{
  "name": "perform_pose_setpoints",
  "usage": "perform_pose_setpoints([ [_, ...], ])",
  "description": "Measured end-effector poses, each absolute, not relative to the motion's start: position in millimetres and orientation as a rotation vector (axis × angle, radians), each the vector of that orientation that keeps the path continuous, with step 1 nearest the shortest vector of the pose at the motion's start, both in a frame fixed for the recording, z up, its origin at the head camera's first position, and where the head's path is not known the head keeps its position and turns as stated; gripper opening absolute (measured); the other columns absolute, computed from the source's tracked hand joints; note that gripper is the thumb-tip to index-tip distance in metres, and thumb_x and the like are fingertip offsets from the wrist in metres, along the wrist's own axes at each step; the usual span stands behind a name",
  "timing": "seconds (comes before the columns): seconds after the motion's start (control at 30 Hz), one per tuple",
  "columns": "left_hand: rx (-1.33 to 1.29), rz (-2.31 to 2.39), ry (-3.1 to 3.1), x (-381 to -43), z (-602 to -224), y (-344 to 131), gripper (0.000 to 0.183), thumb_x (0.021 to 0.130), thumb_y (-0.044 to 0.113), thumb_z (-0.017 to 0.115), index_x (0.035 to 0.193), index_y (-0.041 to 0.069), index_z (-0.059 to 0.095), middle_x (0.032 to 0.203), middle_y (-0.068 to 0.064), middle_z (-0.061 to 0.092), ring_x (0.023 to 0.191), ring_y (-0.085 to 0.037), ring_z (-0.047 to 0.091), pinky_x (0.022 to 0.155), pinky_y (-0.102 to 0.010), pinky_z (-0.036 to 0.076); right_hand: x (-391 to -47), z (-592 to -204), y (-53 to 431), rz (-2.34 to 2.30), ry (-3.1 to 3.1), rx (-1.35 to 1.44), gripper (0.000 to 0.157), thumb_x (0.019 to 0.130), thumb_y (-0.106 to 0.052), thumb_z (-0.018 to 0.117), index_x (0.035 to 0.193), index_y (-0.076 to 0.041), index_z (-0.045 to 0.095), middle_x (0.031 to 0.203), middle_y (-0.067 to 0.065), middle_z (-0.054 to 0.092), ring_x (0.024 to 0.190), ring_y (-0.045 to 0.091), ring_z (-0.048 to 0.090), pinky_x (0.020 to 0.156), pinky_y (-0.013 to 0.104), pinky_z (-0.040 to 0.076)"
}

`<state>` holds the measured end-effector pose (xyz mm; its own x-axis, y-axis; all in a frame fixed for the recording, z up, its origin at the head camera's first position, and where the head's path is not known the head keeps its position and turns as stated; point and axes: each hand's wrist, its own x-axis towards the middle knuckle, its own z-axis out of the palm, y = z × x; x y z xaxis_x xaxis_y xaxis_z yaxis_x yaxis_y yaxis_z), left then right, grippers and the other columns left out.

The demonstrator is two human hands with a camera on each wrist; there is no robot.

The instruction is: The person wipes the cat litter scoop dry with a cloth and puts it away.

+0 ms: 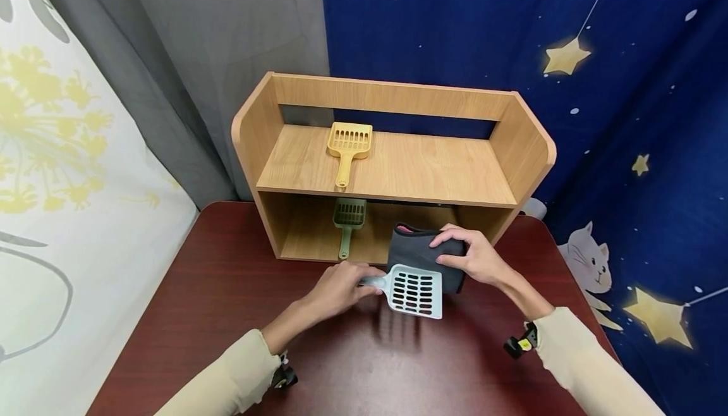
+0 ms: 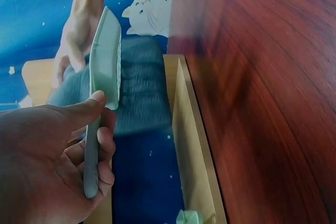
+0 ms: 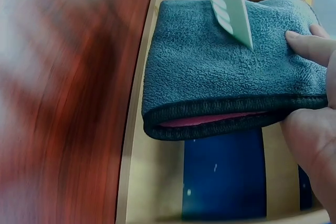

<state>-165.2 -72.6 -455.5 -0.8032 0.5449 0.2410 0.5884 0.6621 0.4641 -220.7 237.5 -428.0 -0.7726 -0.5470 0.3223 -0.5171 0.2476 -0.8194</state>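
Note:
A pale blue-grey litter scoop (image 1: 414, 291) with a slotted head is held by its handle in my left hand (image 1: 342, 286), above the table in front of the shelf. In the left wrist view the thumb lies on the scoop (image 2: 105, 61) near its neck and the fingers curl round the handle. My right hand (image 1: 474, 255) grips a folded dark grey cloth (image 1: 418, 248) by its right side, thumb and fingers on it. Black edging and a pink inside show on the cloth (image 3: 210, 66) in the right wrist view. The scoop head overlaps the cloth there; whether they touch I cannot tell.
A two-tier wooden shelf (image 1: 392, 198) stands at the back of the dark red table (image 1: 227, 315). On its upper board lies a yellow litter scoop (image 1: 344, 150), on the lower a green one (image 1: 348, 217). Curtains (image 1: 455, 24) hang behind.

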Motion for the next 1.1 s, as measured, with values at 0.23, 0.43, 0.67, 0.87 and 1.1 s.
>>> perform_pose_setpoints([
  [0.23,-0.871,-0.819,-2.786,-168,-457,-87,0.033,0.082,0.029,0.078,0.114,0.023,0.074,0.105,0.009,0.072,0.085,-0.006,0.065,0.065,-0.032,0.051,-220,-435,264,-1.589,2.517,-0.98,0.029,0.078,-0.003,0.08,0.104,-0.016,0.072,0.104,0.004,0.064,0.099,0.018,0.056,0.083,0.022,0.046],
  [0.43,-0.895,-0.793,-2.785,-170,-456,-86,0.034,0.082,0.032,0.078,0.114,0.023,0.074,0.105,0.008,0.073,0.084,-0.005,0.064,0.066,-0.031,0.051,-221,-436,263,-1.607,2.515,-0.997,0.03,0.079,-0.005,0.081,0.105,-0.016,0.072,0.104,0.004,0.064,0.098,0.019,0.057,0.082,0.022,0.047],
  [0.67,-0.943,-0.77,-2.776,-168,-453,-78,0.033,0.082,0.035,0.076,0.114,0.026,0.074,0.101,0.013,0.072,0.084,-0.004,0.064,0.066,-0.03,0.051,-227,-436,248,-1.635,2.483,-0.995,0.031,0.079,-0.004,0.08,0.106,-0.016,0.072,0.106,0.004,0.065,0.1,0.02,0.057,0.086,0.022,0.046],
  [0.87,-1.019,-0.809,-2.777,-167,-450,-73,0.032,0.085,0.03,0.076,0.116,0.027,0.073,0.091,0.014,0.068,0.077,-0.003,0.061,0.063,-0.027,0.048,-224,-425,234,-1.61,2.471,-1.006,0.031,0.079,0.001,0.078,0.107,-0.009,0.072,0.108,0.007,0.064,0.102,0.018,0.057,0.085,0.022,0.047],
  [1.1,-0.993,-0.779,-2.767,-168,-453,-76,0.032,0.084,0.032,0.076,0.115,0.028,0.074,0.095,0.013,0.07,0.08,-0.004,0.063,0.063,-0.029,0.049,-222,-424,240,-1.602,2.489,-0.95,0.031,0.08,-0.002,0.079,0.109,-0.011,0.071,0.109,0.005,0.064,0.101,0.018,0.057,0.084,0.021,0.048],
])
